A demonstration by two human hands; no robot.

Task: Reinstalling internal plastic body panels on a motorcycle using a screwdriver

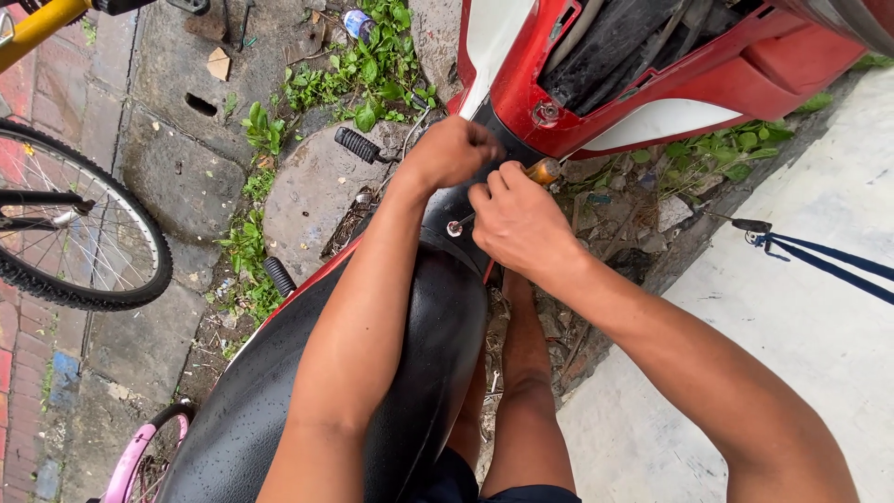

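Observation:
I lean over a red and white scooter body (596,102) with a black seat (279,391) beneath my arms. My right hand (521,224) grips a screwdriver with an amber handle (545,170); its metal shaft runs down-left to a round silver screw head (454,228) on the black panel. My left hand (452,154) is closed against the black part just under the red panel; what it holds is hidden by the fingers. My bare legs (521,373) show below, right of the seat.
A bicycle wheel (65,233) stands at the left, a pink one (140,456) at the bottom left. Black footpegs (358,144) stick out over cracked stone and weeds (363,74). Pale concrete (801,326) lies right, with a blue strap (819,256).

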